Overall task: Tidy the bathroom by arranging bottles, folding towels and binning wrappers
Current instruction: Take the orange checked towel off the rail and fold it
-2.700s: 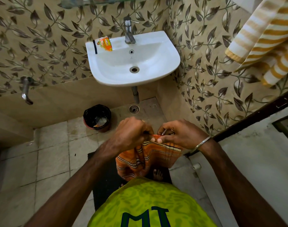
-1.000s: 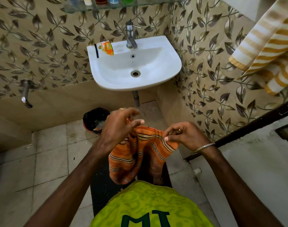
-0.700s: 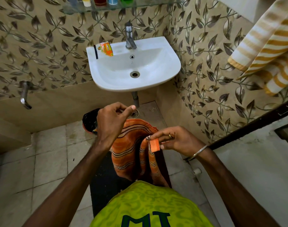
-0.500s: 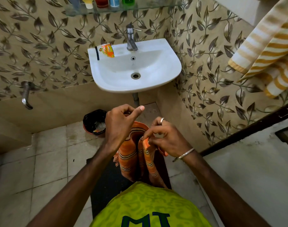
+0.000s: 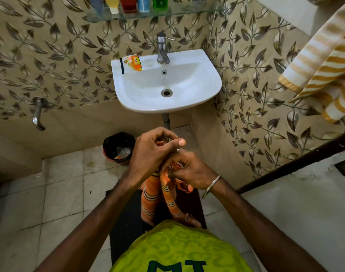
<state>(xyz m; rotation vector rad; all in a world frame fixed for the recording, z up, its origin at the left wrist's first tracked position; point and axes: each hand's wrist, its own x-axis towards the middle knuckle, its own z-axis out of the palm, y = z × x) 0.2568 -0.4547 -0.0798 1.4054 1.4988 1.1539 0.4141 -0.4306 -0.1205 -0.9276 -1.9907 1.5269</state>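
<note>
The orange striped towel (image 5: 163, 195) hangs in front of the person, over the dark mat (image 5: 126, 216), bunched into narrow vertical folds with its top gathered between both hands. The left hand (image 5: 152, 154) has its fingers curled round the upper edge, thumb stuck out to the right; the right hand (image 5: 189, 171) sits just below and beside it, fingers curled in and pinching a fold of the cloth. The step in hand looks like folding this towel, and it seems only partway: the cloth is doubled lengthwise but loose and uneven. The next move probably calls for lining up the edges, keeping the top pinched, and bringing the hanging end up to halve it. Farther out, a wrapper (image 5: 133, 63) lies on the back rim of the sink (image 5: 210, 85), not yet binned; the bin (image 5: 118, 148) stands on the floor under it, to the left. Bottles (image 5: 142, 3) line the glass shelf (image 5: 167, 13) above, and a yellow towel (image 5: 324, 61) hangs at right.
</note>
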